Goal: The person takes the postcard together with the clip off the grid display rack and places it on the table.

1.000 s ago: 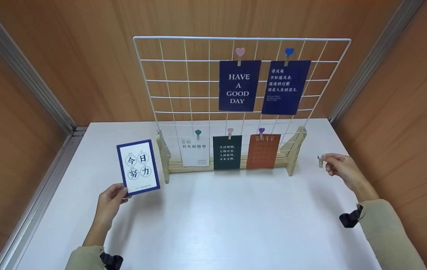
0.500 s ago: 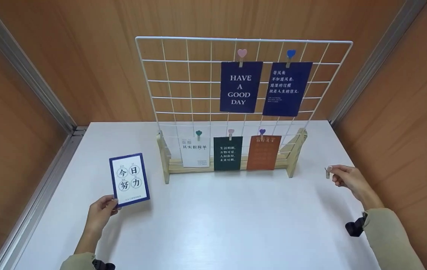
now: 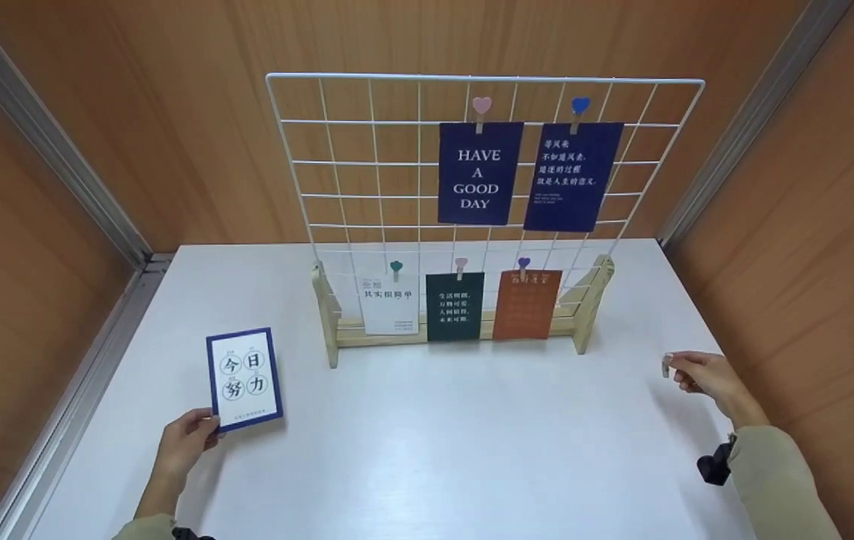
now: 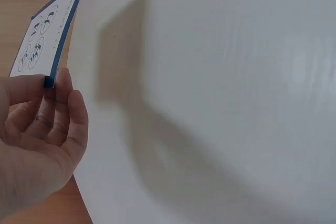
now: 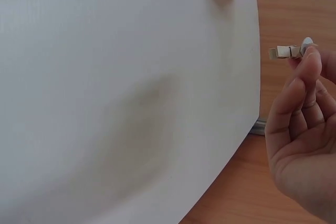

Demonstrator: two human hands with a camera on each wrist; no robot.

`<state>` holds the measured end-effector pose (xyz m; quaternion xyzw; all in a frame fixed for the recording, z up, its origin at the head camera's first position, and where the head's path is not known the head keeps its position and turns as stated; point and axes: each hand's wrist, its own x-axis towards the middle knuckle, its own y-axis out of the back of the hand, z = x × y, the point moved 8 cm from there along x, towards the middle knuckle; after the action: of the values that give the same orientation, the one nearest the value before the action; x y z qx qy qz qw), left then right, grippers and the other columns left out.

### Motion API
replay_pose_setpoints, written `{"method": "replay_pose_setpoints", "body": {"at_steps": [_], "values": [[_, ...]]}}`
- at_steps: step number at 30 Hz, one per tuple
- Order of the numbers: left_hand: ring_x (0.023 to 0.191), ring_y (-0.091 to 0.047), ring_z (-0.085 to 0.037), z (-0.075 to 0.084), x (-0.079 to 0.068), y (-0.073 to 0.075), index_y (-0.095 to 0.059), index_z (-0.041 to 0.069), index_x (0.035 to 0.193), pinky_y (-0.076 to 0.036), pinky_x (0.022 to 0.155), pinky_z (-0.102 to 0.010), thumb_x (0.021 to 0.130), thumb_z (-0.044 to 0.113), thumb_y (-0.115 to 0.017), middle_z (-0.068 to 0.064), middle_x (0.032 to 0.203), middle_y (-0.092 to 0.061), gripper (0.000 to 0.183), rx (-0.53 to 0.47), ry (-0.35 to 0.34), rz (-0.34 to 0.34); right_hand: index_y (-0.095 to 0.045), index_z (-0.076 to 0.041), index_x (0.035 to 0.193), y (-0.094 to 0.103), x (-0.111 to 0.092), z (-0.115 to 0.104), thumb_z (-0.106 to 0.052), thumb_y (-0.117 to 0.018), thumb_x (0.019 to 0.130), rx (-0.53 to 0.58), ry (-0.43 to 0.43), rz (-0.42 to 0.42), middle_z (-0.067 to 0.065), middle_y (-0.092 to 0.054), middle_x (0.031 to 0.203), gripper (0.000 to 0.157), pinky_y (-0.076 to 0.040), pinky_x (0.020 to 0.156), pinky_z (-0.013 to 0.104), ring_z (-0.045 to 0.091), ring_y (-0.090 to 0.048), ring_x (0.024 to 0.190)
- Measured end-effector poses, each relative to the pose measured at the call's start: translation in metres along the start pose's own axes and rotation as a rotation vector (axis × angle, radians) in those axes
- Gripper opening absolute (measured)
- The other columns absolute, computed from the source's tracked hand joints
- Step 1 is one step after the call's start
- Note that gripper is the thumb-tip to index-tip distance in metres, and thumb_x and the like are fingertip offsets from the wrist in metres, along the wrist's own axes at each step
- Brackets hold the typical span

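My left hand (image 3: 185, 444) pinches a blue-bordered white card (image 3: 245, 380) by its lower left corner, above the left part of the table. The card's printed side, with large circled characters, faces up. In the left wrist view thumb and fingers grip the card (image 4: 46, 38) at one corner. Over on the right, my right hand (image 3: 711, 379) holds a small wooden clothespin (image 3: 666, 367) by its end. The right wrist view shows the clothespin (image 5: 286, 52) between thumb and fingertips, with a pale, rounded decoration partly hidden by them.
A white wire grid (image 3: 397, 160) stands in a wooden base (image 3: 382, 339) at the back of the white table (image 3: 412, 450). Heart clothespins hold two navy cards (image 3: 481, 174) high on it. Lower hang a white card (image 3: 389, 311), a green card (image 3: 455, 315) and an orange card (image 3: 526, 311).
My left hand has moved down and left with the blue-bordered card, away from the grid. The right hand has moved down and slightly right with the clothespin.
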<state>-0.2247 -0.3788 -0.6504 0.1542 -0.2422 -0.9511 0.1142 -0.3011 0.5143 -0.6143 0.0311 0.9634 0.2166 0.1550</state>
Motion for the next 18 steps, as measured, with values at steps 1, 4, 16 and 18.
{"method": "replay_pose_setpoints", "body": {"at_steps": [1, 4, 16, 18], "values": [[0.085, -0.058, -0.018, -0.001, 0.000, 0.000, -0.046, -0.002, 0.119, -0.048, 0.071, -0.025, 0.092, 0.032, -0.044, -0.016, 0.102, -0.057, 0.044, -0.001, 0.007, -0.004, -0.056, -0.004, 0.109, 0.003, 0.007, 0.011, -0.047, -0.062, 0.077, -0.016, -0.002, 0.016, 0.008, -0.056, 0.077, 0.054, -0.050, 0.063, 0.025, 0.014, -0.054, 0.064], [0.083, -0.058, -0.016, -0.003, -0.002, 0.002, -0.044, -0.004, 0.120, -0.048, 0.071, -0.024, 0.092, 0.031, -0.045, -0.016, 0.102, -0.056, 0.045, -0.009, 0.009, -0.016, -0.054, -0.001, 0.109, 0.007, 0.018, 0.030, -0.049, -0.060, 0.077, -0.064, 0.025, 0.048, 0.008, -0.055, 0.075, 0.058, -0.050, 0.061, 0.027, 0.014, -0.053, 0.061], [0.080, -0.058, -0.014, -0.009, -0.014, 0.015, -0.041, -0.009, 0.121, -0.049, 0.070, -0.024, 0.091, 0.023, -0.047, -0.018, 0.101, -0.055, 0.044, -0.033, 0.104, -0.044, -0.053, 0.002, 0.110, 0.006, 0.002, 0.040, -0.048, -0.061, 0.077, -0.111, -0.041, 0.042, 0.009, -0.056, 0.076, 0.060, -0.049, 0.060, 0.028, 0.016, -0.053, 0.063], [0.079, -0.058, -0.014, -0.007, -0.016, 0.018, -0.041, -0.009, 0.121, -0.049, 0.069, -0.024, 0.091, 0.022, -0.047, -0.018, 0.100, -0.055, 0.043, -0.025, 0.116, -0.048, -0.053, 0.002, 0.109, 0.006, -0.001, 0.041, -0.048, -0.060, 0.077, -0.127, -0.045, 0.039, 0.010, -0.056, 0.077, 0.060, -0.049, 0.060, 0.028, 0.018, -0.053, 0.064]]}}
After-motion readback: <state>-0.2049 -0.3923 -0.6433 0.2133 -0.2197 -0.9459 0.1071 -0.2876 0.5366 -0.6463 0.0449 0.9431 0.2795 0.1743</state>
